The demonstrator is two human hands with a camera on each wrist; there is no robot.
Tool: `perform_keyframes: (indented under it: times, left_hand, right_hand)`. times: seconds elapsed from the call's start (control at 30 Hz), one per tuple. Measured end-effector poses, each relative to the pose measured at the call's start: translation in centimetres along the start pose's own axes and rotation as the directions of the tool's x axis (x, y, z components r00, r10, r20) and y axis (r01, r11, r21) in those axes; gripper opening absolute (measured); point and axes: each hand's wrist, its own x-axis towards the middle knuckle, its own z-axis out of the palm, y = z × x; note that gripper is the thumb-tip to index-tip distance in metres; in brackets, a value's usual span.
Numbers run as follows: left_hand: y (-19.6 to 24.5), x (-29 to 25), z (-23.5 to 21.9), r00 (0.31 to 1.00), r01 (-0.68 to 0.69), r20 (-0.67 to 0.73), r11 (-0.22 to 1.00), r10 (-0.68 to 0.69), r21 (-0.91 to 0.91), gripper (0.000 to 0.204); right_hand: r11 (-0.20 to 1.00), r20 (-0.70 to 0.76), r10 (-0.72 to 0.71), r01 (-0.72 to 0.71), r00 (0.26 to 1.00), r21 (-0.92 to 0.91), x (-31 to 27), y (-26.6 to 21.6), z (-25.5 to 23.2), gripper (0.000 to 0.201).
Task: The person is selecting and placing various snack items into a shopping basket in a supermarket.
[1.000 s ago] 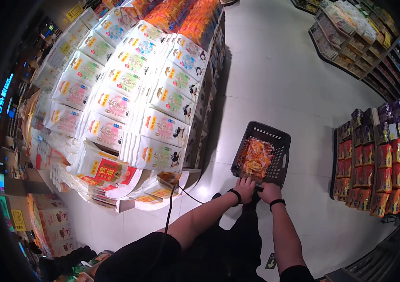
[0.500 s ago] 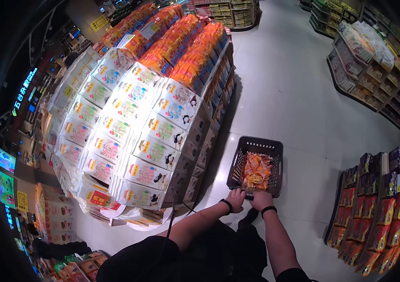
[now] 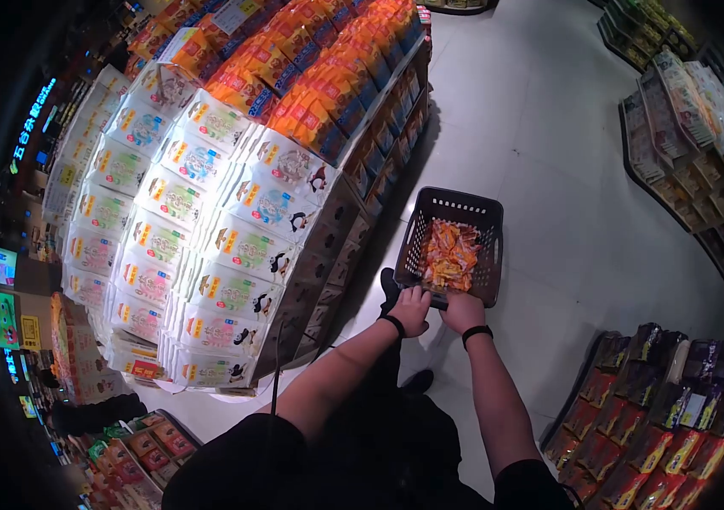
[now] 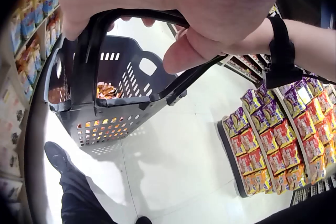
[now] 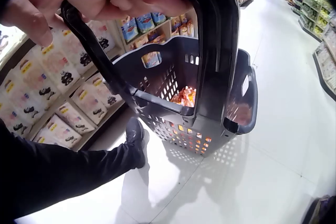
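A dark, perforated shopping basket (image 3: 488, 270) stands on the floor ahead of me, with orange-and-red snack packets (image 3: 450, 255) heaped in it. Side by side at its near end, my left hand (image 3: 411, 311) and right hand (image 3: 464, 314) hold the black handle (image 4: 86, 64). In the left wrist view, fingers and thumb curl around the handle's top bar above the basket. The right wrist view has the fingers wrapped over the same handle (image 5: 216, 56), partly cut off by the frame's top.
Close on the left rises a display of white packs (image 3: 247, 246), with orange bags (image 3: 311, 110) farther along it. A rack of purple and red packets (image 3: 634, 416) stands at lower right, another shelf (image 3: 685, 144) beyond it. Pale tiled floor (image 3: 540, 195) runs between them.
The displays on both sides have shifted downward in the head view as I move forward with the basket. More orange bags show on the left. Both hands keep holding the handle.
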Motion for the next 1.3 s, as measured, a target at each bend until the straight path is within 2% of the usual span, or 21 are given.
perform_keyframes:
  times: [0.2,0.33,0.37,0.47,0.53,0.6,0.7,0.77,0.8,0.83,0.87,0.93,1.0,1.07,1.13,1.2,1.23,1.3]
  left_hand:
    - [-3.3,10.6,-6.1,0.999,-0.035,-0.003,0.997,0.035,-0.069,0.074]
    - [-5.8,17.1,-9.8,0.998,0.004,0.063,0.992,0.004,-0.126,0.077]
    - [-6.4,18.5,-10.5,0.997,0.003,0.071,0.991,0.006,-0.135,0.078]
    - [-9.0,22.8,-12.4,0.998,-0.008,0.058,0.982,0.019,-0.189,0.082]
    - [-10.5,25.2,-13.9,0.998,-0.013,-0.064,0.906,-0.015,-0.422,0.091]
    - [-11.4,26.9,-16.3,0.989,-0.017,-0.136,0.857,-0.062,-0.515,0.094]
    - [-12.9,27.8,-20.4,0.977,0.041,-0.148,0.822,-0.151,-0.568,0.096]
    - [-14.0,27.2,-22.1,0.962,0.127,-0.112,0.775,-0.247,-0.620,0.085]
    - [-14.5,26.9,-22.6,0.949,0.187,-0.074,0.738,-0.305,-0.648,0.078]
    - [-15.5,26.3,-22.9,0.950,0.225,-0.027,0.744,-0.310,-0.629,0.068]
    - [-16.6,25.4,-22.9,0.947,0.263,0.018,0.744,-0.320,-0.615,0.059]
    - [-17.8,22.3,-22.0,0.904,0.364,0.023,0.738,-0.428,-0.568,0.043]
    - [-17.5,18.9,-23.4,0.827,0.517,0.046,0.726,-0.560,-0.453,0.042]
    - [-16.8,15.8,-24.0,0.715,0.632,0.066,0.604,-0.696,-0.486,0.040]
    - [-16.7,12.9,-22.4,0.644,0.597,-0.029,0.526,-0.764,-0.606,0.033]
    - [-15.2,11.3,-24.4,0.523,0.584,-0.083,0.428,-0.848,-0.690,0.030]
    - [-14.5,10.7,-25.3,0.439,0.559,-0.111,0.368,-0.891,-0.743,0.030]
    - [-14.1,9.5,-27.0,0.321,0.506,-0.196,0.343,-0.926,-0.791,0.028]
  right_hand:
    - [0.999,-0.009,0.029,-0.030,1.000,-0.029,11.2,2.1,-5.4,0.027]
    - [0.997,0.116,0.064,-0.058,0.991,-0.053,18.2,2.5,-9.8,0.027]
    - [0.993,0.156,0.116,-0.109,0.981,-0.049,19.9,2.7,-10.4,0.027]
    - [0.991,0.089,0.131,-0.129,0.987,-0.020,24.5,3.0,-12.2,0.025]
    - [0.986,0.120,0.166,-0.163,0.979,-0.035,27.9,4.1,-13.5,0.025]
    - [0.978,0.130,0.207,-0.207,0.970,-0.014,31.1,3.8,-15.7,0.032]
    - [0.977,0.070,0.214,-0.213,0.974,-0.027,36.7,5.5,-17.2,0.032]
    - [0.983,0.034,0.182,-0.182,0.983,0.007,40.2,5.5,-19.5,0.033]
    - [0.985,-0.020,0.170,-0.170,0.985,0.003,42.6,7.4,-18.5,0.032]
    - [0.981,-0.005,0.195,-0.195,0.981,0.008,44.4,6.9,-20.2,0.031]
    - [0.985,-0.060,0.170,-0.169,0.984,0.013,46.5,7.8,-20.0,0.032]
    - [0.979,0.017,0.204,-0.204,0.979,0.017,49.8,7.8,-22.4,0.038]
    - [0.985,0.043,0.161,-0.163,0.986,0.053,53.0,9.0,-23.2,0.038]
    - [0.981,0.037,0.168,-0.171,0.985,0.096,54.4,8.4,-25.2,0.037]
    - [0.981,0.045,0.158,-0.162,0.986,0.104,55.9,9.6,-25.2,0.037]
    - [0.985,0.052,0.121,-0.127,0.991,0.115,56.4,11.0,-24.7,0.037]
    - [0.987,0.051,0.100,-0.106,0.994,0.118,56.6,11.4,-24.6,0.037]
    - [0.991,0.067,0.049,-0.057,0.997,0.118,56.2,11.7,-24.3,0.037]
